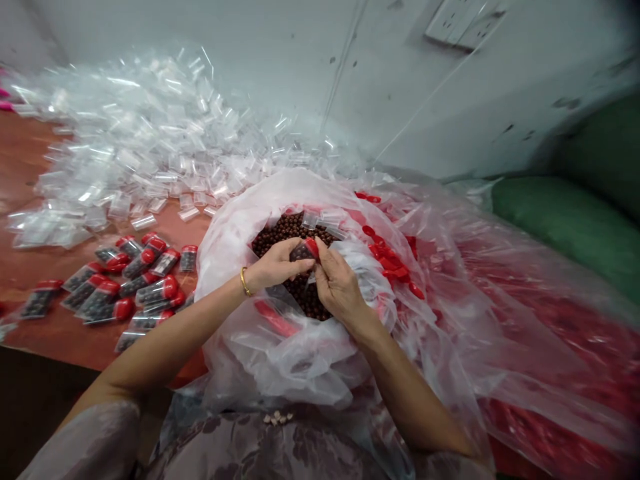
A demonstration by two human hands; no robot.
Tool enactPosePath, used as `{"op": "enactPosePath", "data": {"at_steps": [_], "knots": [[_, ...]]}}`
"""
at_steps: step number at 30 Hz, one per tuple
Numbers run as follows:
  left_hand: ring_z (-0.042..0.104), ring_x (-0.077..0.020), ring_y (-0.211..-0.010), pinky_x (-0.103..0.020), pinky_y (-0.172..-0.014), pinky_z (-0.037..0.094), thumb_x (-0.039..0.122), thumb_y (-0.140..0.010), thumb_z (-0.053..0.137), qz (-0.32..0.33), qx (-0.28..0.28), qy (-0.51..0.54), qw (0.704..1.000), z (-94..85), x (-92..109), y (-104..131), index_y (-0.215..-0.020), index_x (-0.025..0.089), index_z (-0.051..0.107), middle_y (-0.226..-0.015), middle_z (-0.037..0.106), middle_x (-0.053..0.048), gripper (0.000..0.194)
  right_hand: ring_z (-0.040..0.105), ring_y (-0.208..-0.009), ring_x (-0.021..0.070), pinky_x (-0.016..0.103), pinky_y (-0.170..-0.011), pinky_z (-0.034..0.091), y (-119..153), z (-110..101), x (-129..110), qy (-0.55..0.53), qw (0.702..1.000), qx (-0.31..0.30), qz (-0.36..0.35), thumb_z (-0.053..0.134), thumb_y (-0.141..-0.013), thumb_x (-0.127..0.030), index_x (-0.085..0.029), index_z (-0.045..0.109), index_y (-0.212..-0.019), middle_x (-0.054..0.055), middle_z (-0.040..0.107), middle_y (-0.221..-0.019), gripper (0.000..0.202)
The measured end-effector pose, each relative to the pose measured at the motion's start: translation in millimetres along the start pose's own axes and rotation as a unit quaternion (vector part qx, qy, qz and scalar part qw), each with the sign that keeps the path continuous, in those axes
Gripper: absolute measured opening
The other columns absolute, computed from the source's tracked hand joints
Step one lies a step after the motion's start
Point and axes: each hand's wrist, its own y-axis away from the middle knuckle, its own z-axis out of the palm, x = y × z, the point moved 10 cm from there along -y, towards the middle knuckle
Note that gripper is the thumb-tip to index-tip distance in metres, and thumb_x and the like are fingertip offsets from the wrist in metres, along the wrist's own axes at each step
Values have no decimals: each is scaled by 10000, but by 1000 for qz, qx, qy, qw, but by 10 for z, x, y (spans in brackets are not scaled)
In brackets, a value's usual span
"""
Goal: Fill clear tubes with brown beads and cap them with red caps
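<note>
Red-capped jar (301,251) is being pinched by L hand (278,264) & R hand (340,279), filled jars (157,291) lying capped, many empties (125,143) waiting.

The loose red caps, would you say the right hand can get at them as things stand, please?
Probably yes: the red caps lie close by, seemingly uncovered, though the right hand is busy with a filled container.

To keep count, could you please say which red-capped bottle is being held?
The bottle between the left hand and right hand, over the brown beads; the others are on the table, left.
</note>
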Motion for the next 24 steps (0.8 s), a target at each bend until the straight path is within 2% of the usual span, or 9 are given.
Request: {"op": "enactPosePath", "data": {"at_steps": [2,5,7,9,12,14,16,21,24], "knots": [[408,-33,-441,-173,-420,327,520,-698,710,-1,4,0,1000,7,12,7,-789,139,487,-576,464,67,450,629,-926,230,384,-841,529,-36,-71,-28,-27,1000,-6,-5,368,-932,-256,-166,485,-1378,130,658,-1022,470],[438,-57,-414,-188,-417,338,468,-717,689,-32,-55,-23,998,147,-37,22,-809,140,507,-548,504,56,386,646,-827,210,350,-772,527,-119,-237,35,-61,998,1,18,389,-942,-367,-189,675,-1096,93,689,-895,370],[463,-76,-419,-198,-430,346,423,-723,674,-46,-93,-57,993,226,-61,34,-779,144,517,-527,524,44,326,611,-665,177,321,-681,508,-179,-319,151,-77,995,31,62,384,-939,-485,-203,701,-844,55,642,-693,435],[466,-79,-440,-198,-451,334,374,-727,656,-43,-105,-108,988,241,-53,30,-734,147,518,-516,518,44,266,543,-549,147,298,-605,481,-227,-286,287,-131,983,58,119,349,-920,-593,-205,676,-781,24,564,-583,526],[395,-60,-472,-196,-468,273,300,-706,644,-10,-126,-203,971,278,4,23,-644,147,494,-515,456,58,224,599,-642,143,287,-636,507,-286,44,426,-287,937,36,194,148,-906,-683,-211,630,-1105,46,645,-793,704],[356,-56,-490,-199,-478,256,275,-698,633,8,-145,-242,959,328,30,31,-609,146,481,-522,426,60,218,651,-901,161,313,-799,528,-317,312,405,-356,910,-24,211,-4,-879,-698,-233,468,-1356,74,655,-1088,816],[367,-65,-497,-204,-488,270,261,-699,618,12,-148,-264,953,345,29,39,-611,147,493,-531,442,55,191,560,-1195,180,370,-1009,451,-320,494,338,-379,898,-90,205,-66,-852,-712,-250,296,-1481,77,559,-1333,860],[439,-99,-514,-230,-524,318,219,-694,607,14,-145,-348,926,332,-56,65,-672,146,548,-604,564,2,96,190,-1470,181,419,-1216,117,-270,556,238,-354,911,-149,154,78,-862,-749,-271,204,-1524,8,247,-1582,826],[455,-118,-530,-243,-538,322,251,-712,614,21,-132,-407,904,316,-92,46,-698,148,564,-634,589,-28,115,169,-1475,194,416,-1222,65,-274,506,154,-320,931,-133,117,197,-863,-752,-242,316,-1489,13,261,-1577,816]]}}
